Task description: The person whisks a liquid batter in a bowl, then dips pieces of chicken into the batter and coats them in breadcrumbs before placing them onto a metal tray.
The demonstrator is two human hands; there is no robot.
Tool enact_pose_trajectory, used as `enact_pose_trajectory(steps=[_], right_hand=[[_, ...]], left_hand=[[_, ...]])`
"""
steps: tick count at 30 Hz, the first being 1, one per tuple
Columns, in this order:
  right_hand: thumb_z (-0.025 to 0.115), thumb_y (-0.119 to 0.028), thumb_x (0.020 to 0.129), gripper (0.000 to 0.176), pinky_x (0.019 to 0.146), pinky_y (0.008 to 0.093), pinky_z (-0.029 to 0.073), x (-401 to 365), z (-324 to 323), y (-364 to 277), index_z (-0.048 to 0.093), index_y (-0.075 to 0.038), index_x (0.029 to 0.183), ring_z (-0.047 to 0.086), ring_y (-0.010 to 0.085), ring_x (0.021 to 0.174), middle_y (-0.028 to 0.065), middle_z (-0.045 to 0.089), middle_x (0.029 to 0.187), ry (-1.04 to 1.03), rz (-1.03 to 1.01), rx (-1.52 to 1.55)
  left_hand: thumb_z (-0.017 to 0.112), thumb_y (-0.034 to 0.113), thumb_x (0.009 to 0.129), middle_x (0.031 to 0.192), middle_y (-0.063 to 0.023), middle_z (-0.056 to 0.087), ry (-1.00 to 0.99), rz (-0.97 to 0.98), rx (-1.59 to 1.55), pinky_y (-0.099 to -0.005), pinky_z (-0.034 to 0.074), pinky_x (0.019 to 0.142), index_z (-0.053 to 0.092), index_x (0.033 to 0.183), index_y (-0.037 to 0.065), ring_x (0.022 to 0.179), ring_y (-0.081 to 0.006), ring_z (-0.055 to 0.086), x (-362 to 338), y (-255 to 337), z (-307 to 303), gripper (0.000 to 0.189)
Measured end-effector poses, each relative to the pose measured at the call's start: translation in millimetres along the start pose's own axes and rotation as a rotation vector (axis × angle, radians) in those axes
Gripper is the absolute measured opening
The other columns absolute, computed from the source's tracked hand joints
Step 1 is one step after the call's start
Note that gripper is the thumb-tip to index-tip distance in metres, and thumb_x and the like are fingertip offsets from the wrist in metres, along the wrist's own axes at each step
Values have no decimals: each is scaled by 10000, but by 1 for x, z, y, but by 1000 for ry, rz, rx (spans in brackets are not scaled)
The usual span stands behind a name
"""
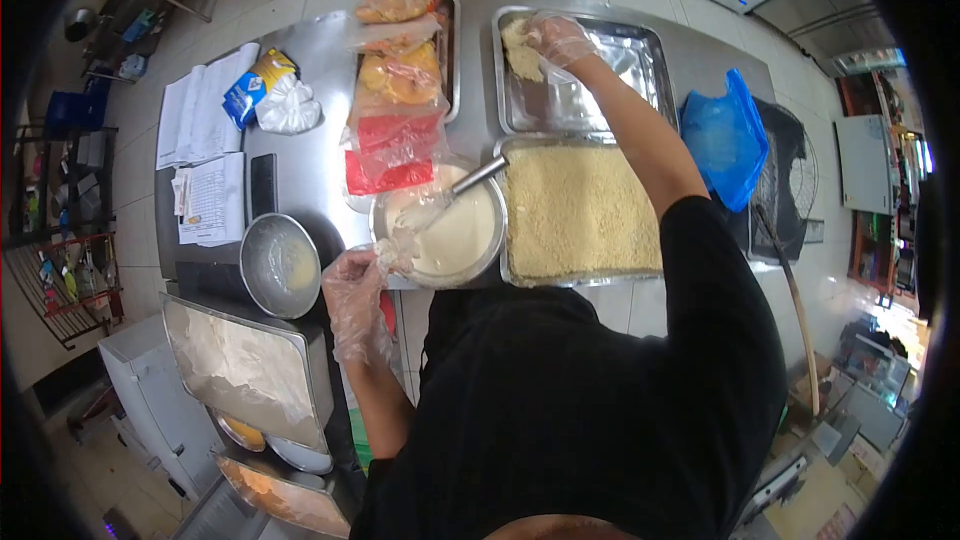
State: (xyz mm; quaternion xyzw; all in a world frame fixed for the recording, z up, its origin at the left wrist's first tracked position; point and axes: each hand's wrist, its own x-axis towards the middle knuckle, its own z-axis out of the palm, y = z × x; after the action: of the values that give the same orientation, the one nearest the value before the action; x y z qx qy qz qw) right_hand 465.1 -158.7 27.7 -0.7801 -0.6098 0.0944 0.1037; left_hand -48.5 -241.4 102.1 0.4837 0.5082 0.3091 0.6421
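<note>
My left hand (355, 295), in a clear plastic glove, has its fingers closed on a batter-coated piece (398, 248) at the left rim of the bowl of pale batter (455, 230). A whisk with a metal handle (480, 177) rests in that bowl. My right hand (560, 40), also gloved, is over the left part of a metal tray (640, 70), beside a crumb-coated piece (522, 52) lying there. Its fingers are bent, and what they hold, if anything, is hidden. Below that tray sits a second tray filled with yellowish crumbs (580, 210).
Bagged orange food (400, 75) lies on a tray behind the batter. At left are papers (215, 190), a phone (263, 184), a white bag (288, 107) and a metal bowl (280, 266). A blue plastic bag (725, 140) and black basket (785, 175) are at right.
</note>
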Motion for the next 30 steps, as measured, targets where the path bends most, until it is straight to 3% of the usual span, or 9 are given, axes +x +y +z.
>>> enact_pose_trajectory(steps=[3, 5, 7, 9, 12, 15, 21, 24, 30], right_hand=[[576, -338, 955, 341, 967, 442, 492, -82, 18, -2, 660, -122, 1205, 643, 329, 1077, 143, 685, 1156, 135, 12, 49], [545, -337, 976, 359, 975, 447, 480, -153, -9, -46, 636, -117, 1245, 627, 302, 1113, 127, 672, 1191, -118, 226, 176], [540, -317, 969, 367, 989, 444, 468, -212, 42, -52, 618, -128, 1274, 602, 284, 1147, 118, 652, 1227, -108, 310, 256], [549, -309, 945, 389, 1063, 440, 420, -255, 35, -90, 616, -127, 1283, 546, 291, 1232, 137, 623, 1279, -91, -63, 0], [558, -332, 922, 454, 1143, 443, 342, -292, 79, -80, 593, -91, 1305, 512, 318, 1274, 152, 618, 1282, 103, -53, -82], [545, -364, 955, 524, 1207, 480, 221, -310, 83, -50, 514, -113, 1414, 384, 348, 1396, 163, 497, 1441, -64, 104, -72], [441, -415, 999, 667, 1215, 520, 154, -323, 81, -65, 275, -93, 1559, 195, 378, 1499, 175, 249, 1614, -2, 139, -207], [438, -437, 997, 678, 1210, 528, 162, -340, 71, -40, 276, -91, 1558, 216, 383, 1492, 183, 257, 1611, 70, 232, -322], [482, -436, 977, 728, 1192, 584, 165, -355, 58, -20, 235, -106, 1577, 205, 427, 1488, 196, 232, 1619, -133, 308, -439]], left_hand=[[742, -24, 838, 841, -66, 691, 48, 36, 11, -222, 451, 594, 678, 882, 2, 688, -90, 593, -5, 6, 2, 82], [740, 10, 854, 839, -88, 703, 19, 72, 45, -237, 462, 595, 675, 899, 6, 678, -100, 608, -5, 3, -1, 79], [732, 31, 868, 830, -99, 708, 27, 104, 96, -248, 469, 609, 671, 912, 18, 667, -110, 608, -3, 4, -3, 77], [731, 27, 865, 825, -91, 702, 28, 85, 144, -245, 466, 612, 669, 910, 17, 666, -109, 597, -5, 14, 0, 78], [740, 29, 855, 812, -70, 688, 46, 75, 102, -235, 452, 619, 663, 897, 16, 661, -105, 569, -8, 11, 6, 88], [706, -22, 847, 882, -86, 690, 70, 38, 185, -240, 458, 635, 666, 906, 7, 725, -118, 615, -3, 17, 8, 77], [719, -7, 855, 889, -88, 693, 96, 69, 162, -237, 452, 639, 667, 924, 5, 726, -117, 612, 6, 7, 8, 87], [722, -8, 856, 888, -86, 696, 94, 41, 208, -237, 449, 636, 669, 938, 3, 723, -112, 609, 5, 13, 5, 99], [724, 59, 876, 818, -54, 669, 67, 51, 319, -231, 419, 622, 680, 927, 0, 661, -94, 526, -1, 25, 9, 90]])
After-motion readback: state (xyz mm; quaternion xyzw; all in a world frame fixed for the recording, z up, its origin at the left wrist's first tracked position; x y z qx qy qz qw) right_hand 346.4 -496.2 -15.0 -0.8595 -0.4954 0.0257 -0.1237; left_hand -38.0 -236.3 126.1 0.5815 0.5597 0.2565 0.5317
